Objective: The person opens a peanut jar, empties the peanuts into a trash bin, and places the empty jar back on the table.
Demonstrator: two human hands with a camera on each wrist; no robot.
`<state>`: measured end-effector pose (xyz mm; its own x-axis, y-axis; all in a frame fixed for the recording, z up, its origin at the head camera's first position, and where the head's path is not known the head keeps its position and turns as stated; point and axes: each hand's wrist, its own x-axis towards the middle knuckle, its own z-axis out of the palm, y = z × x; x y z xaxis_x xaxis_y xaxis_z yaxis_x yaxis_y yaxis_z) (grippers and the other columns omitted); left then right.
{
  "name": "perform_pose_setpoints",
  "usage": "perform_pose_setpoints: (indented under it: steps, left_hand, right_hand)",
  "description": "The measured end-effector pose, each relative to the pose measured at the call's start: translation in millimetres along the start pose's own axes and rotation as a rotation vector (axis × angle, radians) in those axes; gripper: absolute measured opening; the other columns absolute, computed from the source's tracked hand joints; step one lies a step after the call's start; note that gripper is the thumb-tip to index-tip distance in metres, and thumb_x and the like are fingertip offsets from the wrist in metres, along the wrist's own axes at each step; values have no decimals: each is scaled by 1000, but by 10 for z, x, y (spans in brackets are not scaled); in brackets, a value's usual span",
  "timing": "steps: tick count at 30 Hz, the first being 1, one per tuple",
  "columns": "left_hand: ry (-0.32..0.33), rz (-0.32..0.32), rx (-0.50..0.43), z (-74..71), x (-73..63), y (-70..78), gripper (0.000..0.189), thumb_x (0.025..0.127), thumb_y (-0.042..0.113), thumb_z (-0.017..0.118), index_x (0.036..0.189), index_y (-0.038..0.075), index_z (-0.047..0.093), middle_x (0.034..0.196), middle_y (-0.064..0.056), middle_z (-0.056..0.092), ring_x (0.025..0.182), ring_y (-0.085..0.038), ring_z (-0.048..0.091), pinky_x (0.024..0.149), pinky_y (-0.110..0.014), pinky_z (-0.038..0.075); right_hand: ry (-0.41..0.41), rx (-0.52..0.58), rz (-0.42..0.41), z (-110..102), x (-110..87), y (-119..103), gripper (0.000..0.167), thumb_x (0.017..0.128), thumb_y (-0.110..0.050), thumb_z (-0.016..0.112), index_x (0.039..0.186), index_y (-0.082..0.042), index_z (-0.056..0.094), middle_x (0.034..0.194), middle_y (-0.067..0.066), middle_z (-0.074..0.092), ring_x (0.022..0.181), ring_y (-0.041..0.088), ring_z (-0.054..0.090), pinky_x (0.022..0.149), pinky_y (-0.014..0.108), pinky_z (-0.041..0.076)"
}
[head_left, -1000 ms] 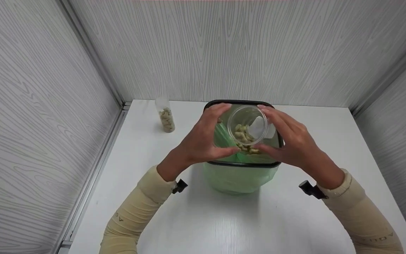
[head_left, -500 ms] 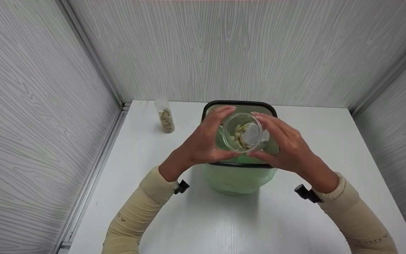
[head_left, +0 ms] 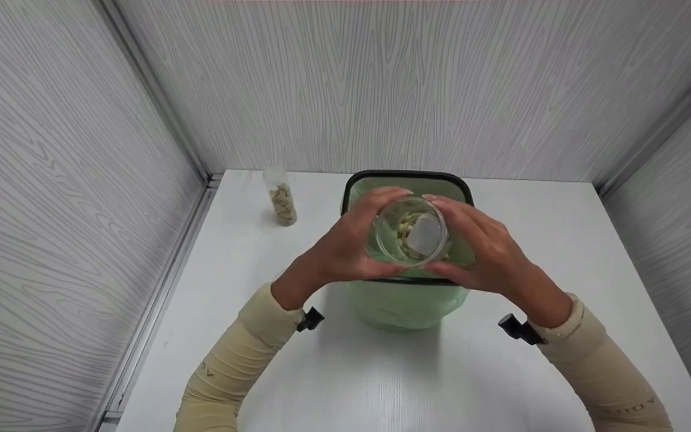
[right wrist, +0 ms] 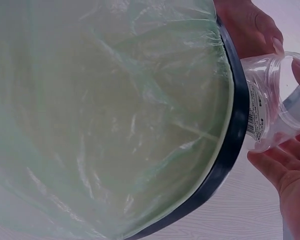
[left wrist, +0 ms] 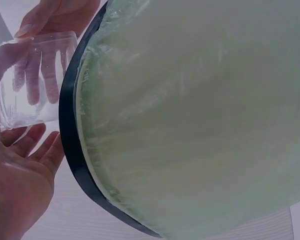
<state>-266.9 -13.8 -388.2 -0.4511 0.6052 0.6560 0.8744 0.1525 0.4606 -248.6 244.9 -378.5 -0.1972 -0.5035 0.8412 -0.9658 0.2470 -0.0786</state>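
Observation:
My left hand (head_left: 348, 240) and right hand (head_left: 486, 249) grip a clear plastic jar (head_left: 390, 234) from both sides, fingers beyond it and thumbs on the near side. The jar is held above the trash bin (head_left: 408, 174), which has a black rim and a pale green liner. A white label (head_left: 425, 235) shows through the jar. Pale curved pieces like cashews (head_left: 406, 231) also show there; I cannot tell whether they lie in the jar or below. From the side, the visible part of the jar (left wrist: 42, 80) looks clear. A printed barcode label (right wrist: 256, 111) faces the right wrist camera.
A tall, narrow clear container (head_left: 282, 201) partly filled with similar pale pieces stands at the table's back left. Grey wood-grain panels (head_left: 345, 84) enclose the back and sides of the white table (head_left: 393, 378).
The jar and both hands have shifted slightly left and toward me over the bin. The view into the jar has changed, and fewer pale pieces show. The narrow container has not moved.

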Motion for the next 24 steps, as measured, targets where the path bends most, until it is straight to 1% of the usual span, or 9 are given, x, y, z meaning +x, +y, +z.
perform_pose_setpoints:
  steps: [6,11,16,21,22,24]
  left_hand:
    - [5,16,-45,3,5,12,96,79,28,90,152,-2,37,153,-18,46,141,-29,50,117,-40,45]
    - [15,32,-77,12,1,15,95,78,26,90,151,-4,38,150,-19,48,138,-30,52,115,-40,46]
    - [28,36,-74,9,-5,25,95,78,26,91,151,-5,38,149,-19,50,136,-30,54,113,-38,48]
    - [25,29,-69,5,-2,32,96,78,26,91,151,-4,37,148,-19,50,136,-26,53,112,-37,48]
    - [25,26,-71,4,0,34,96,78,26,91,151,-4,37,148,-18,50,136,-26,53,112,-37,48]
    - [26,28,-77,3,4,31,95,77,26,91,150,-5,38,148,-19,50,135,-30,54,111,-42,48]
  right_hand:
    - [3,24,0,13,-2,-6,71,93,-37,78,133,17,55,138,26,63,136,25,61,116,27,45]
    - [-9,47,7,13,1,-13,72,93,-36,78,134,17,53,140,26,62,138,25,59,117,27,44]
    - [-17,55,14,10,8,-23,73,92,-35,79,137,16,52,141,26,61,138,26,59,117,27,44]
    - [-33,58,23,-9,14,-26,74,92,-36,79,139,14,51,143,25,60,139,25,58,118,26,43]
    - [-38,56,26,-14,15,-26,75,92,-36,79,139,14,51,143,25,60,139,25,58,118,26,43]
    - [-47,55,33,-22,16,-24,75,92,-37,79,140,14,51,144,24,60,138,24,58,118,26,43]
